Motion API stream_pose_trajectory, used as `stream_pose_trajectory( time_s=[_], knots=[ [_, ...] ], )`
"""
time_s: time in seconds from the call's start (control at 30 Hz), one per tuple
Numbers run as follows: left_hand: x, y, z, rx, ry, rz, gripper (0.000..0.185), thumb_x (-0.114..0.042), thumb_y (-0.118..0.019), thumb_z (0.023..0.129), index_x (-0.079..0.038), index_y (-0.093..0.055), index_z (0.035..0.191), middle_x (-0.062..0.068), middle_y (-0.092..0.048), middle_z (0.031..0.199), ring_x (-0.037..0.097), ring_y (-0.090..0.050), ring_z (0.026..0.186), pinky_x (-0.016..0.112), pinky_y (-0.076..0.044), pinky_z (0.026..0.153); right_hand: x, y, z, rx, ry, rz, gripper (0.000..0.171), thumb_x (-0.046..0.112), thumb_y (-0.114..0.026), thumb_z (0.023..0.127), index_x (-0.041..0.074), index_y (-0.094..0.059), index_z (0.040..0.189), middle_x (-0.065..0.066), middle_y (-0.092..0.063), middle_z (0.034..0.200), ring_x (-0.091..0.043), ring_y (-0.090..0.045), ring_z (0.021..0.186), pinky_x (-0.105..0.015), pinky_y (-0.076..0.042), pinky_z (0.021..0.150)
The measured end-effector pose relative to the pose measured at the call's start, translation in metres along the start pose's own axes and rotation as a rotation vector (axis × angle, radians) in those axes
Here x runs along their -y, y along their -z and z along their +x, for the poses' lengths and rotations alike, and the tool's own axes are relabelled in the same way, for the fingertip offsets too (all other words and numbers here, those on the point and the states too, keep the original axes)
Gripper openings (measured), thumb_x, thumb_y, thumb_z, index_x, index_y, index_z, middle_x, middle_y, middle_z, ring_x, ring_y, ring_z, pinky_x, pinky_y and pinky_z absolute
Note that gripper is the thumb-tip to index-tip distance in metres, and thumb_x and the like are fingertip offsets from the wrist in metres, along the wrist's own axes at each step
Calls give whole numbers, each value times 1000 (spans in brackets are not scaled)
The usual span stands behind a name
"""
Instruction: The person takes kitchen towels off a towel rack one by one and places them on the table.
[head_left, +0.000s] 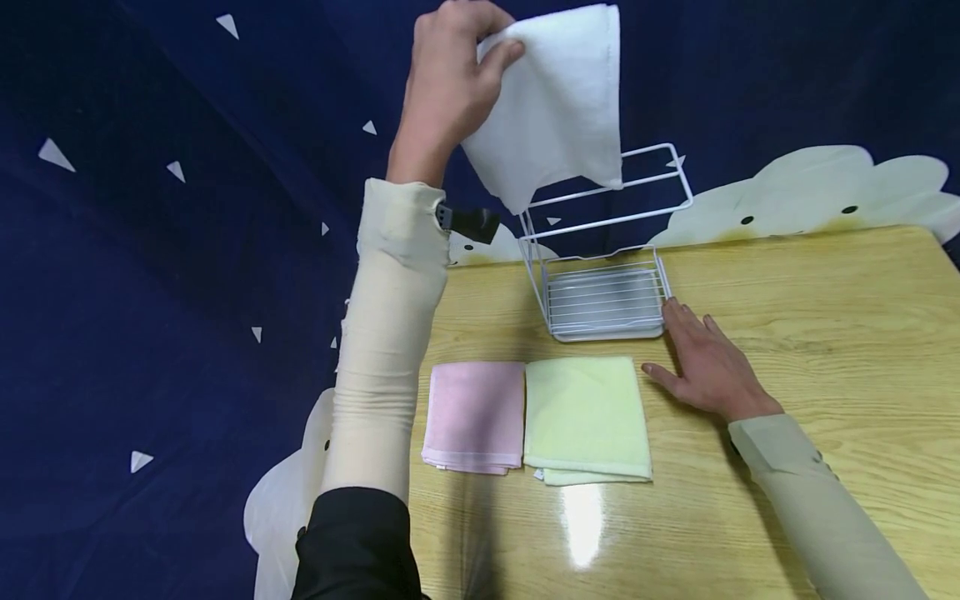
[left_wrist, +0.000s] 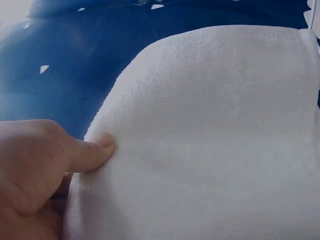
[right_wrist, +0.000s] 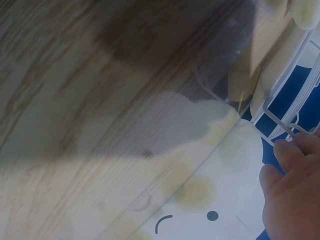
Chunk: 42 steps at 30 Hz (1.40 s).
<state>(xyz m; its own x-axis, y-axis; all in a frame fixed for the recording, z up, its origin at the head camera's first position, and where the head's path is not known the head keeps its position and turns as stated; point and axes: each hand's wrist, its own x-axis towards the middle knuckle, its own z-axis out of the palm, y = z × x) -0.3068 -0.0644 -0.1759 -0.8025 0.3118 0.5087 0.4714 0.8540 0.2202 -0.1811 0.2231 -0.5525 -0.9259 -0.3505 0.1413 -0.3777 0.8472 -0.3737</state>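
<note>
Left hand (head_left: pixel 450 75) raised at far side, thumb and fingers pinching soft white towel (head_left: pixel 558 100) above white wire rack (head_left: pixel 603 250); towel top cut off by frame edge. Right hand (head_left: pixel 705 362) flat on wooden table (head_left: pixel 825 333), fingers spread, fingertips touching rack's right edge. 2 folded terry towels near: pink towel (head_left: pixel 474 414) left, yellow towel (head_left: pixel 587 417) right.

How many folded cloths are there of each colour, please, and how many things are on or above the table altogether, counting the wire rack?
White cloth, held up by the left hand: 1
Pink cloth, on the table: 1
Pale green cloth, on the table: 1
White wire rack, touched by the right hand: 1
Total: 4
</note>
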Motion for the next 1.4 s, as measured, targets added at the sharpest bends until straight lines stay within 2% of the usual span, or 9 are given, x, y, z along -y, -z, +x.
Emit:
stream_pose_trajectory(
  time_s=[0.27, 0.4, 0.7, 0.87, 1.07, 1.4],
  knots=[
    [14, 21, -12, -55, 53, -35, 29, -26, -60, 103, -11, -72, 124, 3, -67, 126, 11, -60, 114, 16, -39, 100, 0, 0, 2, -1, 4, -3, 103, 57, -59, 94, -2, -6, 159, -24, -12, 164, -42, -19, 148, -57, -15, 117],
    [22, 30, -19, -84, 89, -19, 28, -25, -61, 102, -12, -73, 123, 2, -68, 125, 10, -62, 113, 17, -40, 99, -2, -1, 2, -9, 9, 4, 103, 56, -60, 94, -2, -6, 159, -24, -13, 164, -41, -19, 148, -57, -15, 117],
    [39, 42, -36, -110, 169, -3, 27, -26, -64, 101, -11, -74, 121, 1, -71, 120, 11, -65, 107, 18, -45, 95, -5, -3, 1, -15, 1, -3, 103, 58, -59, 94, 0, -5, 160, -23, -13, 164, -40, -19, 148, -54, -13, 118],
    [45, 46, -44, -119, 181, -10, 27, -26, -65, 100, -11, -75, 120, 2, -71, 120, 11, -66, 106, 19, -46, 94, -4, -3, 0, -17, 1, -1, 103, 59, -58, 94, 0, -4, 160, -23, -13, 164, -41, -20, 148, -53, -12, 118],
    [55, 56, -53, -164, 184, -8, 26, -25, -67, 99, -9, -76, 117, 4, -73, 113, 13, -66, 101, 19, -49, 90, -4, -2, 0, -10, -9, 4, 103, 59, -58, 94, 1, -4, 160, -23, -13, 164, -42, -20, 148, -53, -11, 119],
    [68, 72, -74, -225, 231, -32, 25, -24, -70, 95, -8, -78, 113, 5, -74, 110, 14, -66, 94, 20, -50, 86, -6, 0, 0, -16, -10, 1, 103, 57, -60, 93, 0, -5, 160, -24, -13, 164, -41, -20, 148, -53, -12, 118]
  ],
)
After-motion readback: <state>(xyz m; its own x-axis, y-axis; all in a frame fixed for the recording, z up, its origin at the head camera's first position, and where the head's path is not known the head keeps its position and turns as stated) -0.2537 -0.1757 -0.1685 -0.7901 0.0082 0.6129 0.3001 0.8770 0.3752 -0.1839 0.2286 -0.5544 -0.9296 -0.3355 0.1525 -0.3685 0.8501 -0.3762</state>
